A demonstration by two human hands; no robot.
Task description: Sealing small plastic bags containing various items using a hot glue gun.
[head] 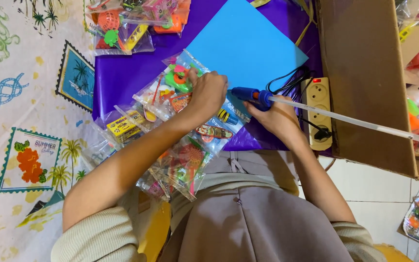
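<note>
Head view looks down over a lap in smooth taupe cloth, with ribbed cream sleeves pushed up on both forearms. The left hand [208, 92] reaches forward with the wrist bent down, its fingers curled and pressing on the upper edge of a row of clear, crinkly plastic packets of small bright toys [180, 121], which overlap one another in a slanted line from the lap up to the hand. The right hand [278, 116] lies just beside it, fingers wrapped around the grip of a blue plastic glue gun [249, 93], whose nozzle end points left toward the packets near the left hand; a long translucent glue stick [364, 124] juts out behind it to the right. Under both hands lies a glossy purple sheet [122, 73], and on it a flat matte light-blue paper sheet [248, 43]. Right of the right hand sits a cream power strip [318, 114] with a black cord plugged in, against a brown cardboard box [364, 73]. Farther away, more toy packets [127, 24] lie at the purple sheet's upper edge.
</note>
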